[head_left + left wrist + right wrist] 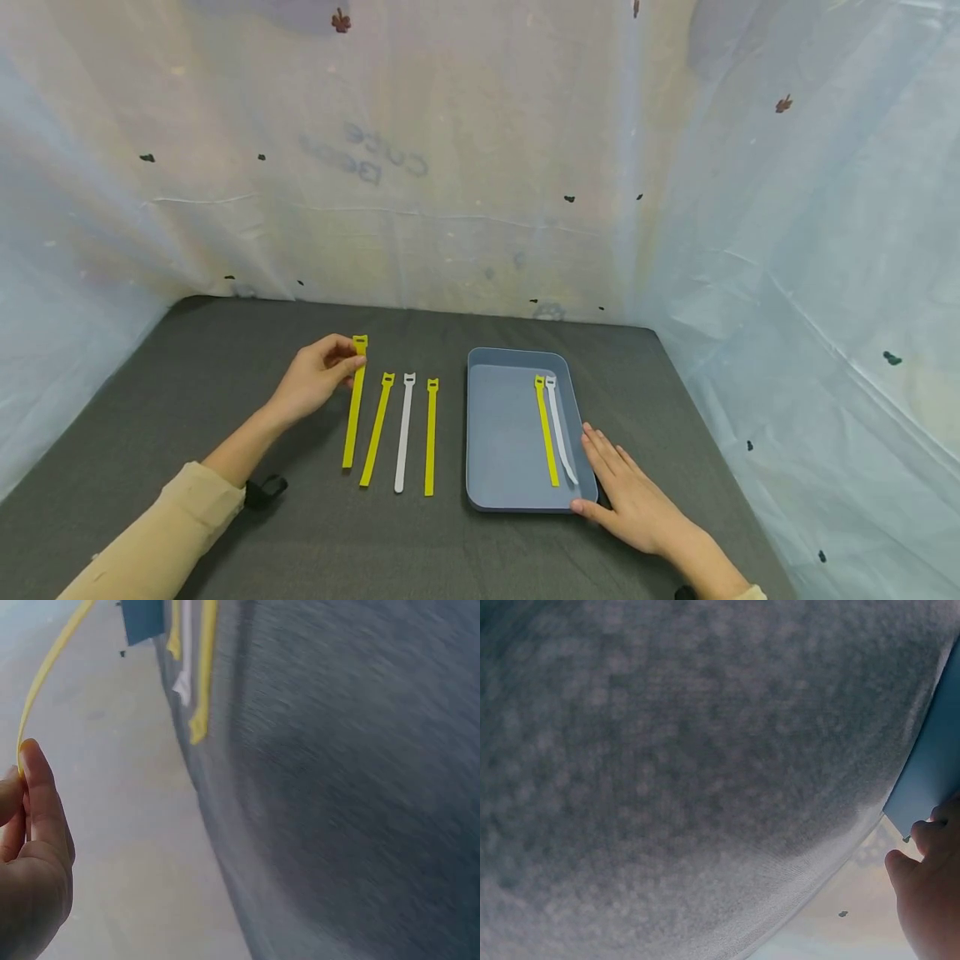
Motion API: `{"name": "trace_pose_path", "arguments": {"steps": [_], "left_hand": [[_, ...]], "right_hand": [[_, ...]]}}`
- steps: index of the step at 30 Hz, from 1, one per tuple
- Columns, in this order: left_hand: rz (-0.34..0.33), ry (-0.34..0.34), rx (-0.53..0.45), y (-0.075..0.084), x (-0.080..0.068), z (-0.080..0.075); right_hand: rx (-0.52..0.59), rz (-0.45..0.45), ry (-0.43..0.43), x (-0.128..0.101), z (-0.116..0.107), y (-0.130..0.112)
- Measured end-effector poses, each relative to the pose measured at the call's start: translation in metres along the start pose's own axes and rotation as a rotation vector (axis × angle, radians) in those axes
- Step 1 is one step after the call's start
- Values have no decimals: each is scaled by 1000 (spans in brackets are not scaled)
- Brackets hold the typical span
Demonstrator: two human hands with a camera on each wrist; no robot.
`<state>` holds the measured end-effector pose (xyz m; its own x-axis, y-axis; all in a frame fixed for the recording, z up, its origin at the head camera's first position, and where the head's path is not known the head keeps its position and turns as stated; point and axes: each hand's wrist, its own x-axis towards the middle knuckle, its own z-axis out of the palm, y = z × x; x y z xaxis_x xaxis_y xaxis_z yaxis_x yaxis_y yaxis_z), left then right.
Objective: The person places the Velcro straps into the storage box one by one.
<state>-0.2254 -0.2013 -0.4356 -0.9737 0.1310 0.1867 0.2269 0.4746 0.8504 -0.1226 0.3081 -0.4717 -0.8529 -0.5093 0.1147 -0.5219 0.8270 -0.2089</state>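
Observation:
My left hand (317, 375) pinches a yellow cable tie (352, 425) near its slotted head, and in the left wrist view the strap (43, 671) bends upward from the fingertips. To its right lie another yellow cable tie (377, 433), a white cable tie (404, 433) and one more yellow cable tie (431, 437), roughly side by side on the dark cloth. My right hand (633, 496) rests with straight fingers against the right side of a blue-grey tray (502, 417). Inside the tray, near that side, are a yellow cable tie (547, 433) and a white cable tie (560, 429).
Dark grey cloth (315, 533) covers the table. Translucent plastic sheeting (450, 167) hangs behind it and along both sides. A black strap (266, 490) is at my left wrist.

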Motion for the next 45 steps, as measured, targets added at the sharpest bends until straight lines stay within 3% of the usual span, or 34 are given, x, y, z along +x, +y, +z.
{"name": "trace_pose_path", "arguments": {"steps": [7,19,32,39,45], "left_hand": [[37,17,-78,18,5,11],[93,17,-238,44,17,46],[127,-38,-397,76,30,85],[125,-66,-431,86,35,107],[100,-99,-453,92,40,125]], "right_hand": [[-4,8,-7,0,0,-1],[-13,30,-28,1,-2,0],[4,35,-35,1,-2,1],[-17,16,-11,0,0,2],[-20,33,-40,1,1,3]]}}
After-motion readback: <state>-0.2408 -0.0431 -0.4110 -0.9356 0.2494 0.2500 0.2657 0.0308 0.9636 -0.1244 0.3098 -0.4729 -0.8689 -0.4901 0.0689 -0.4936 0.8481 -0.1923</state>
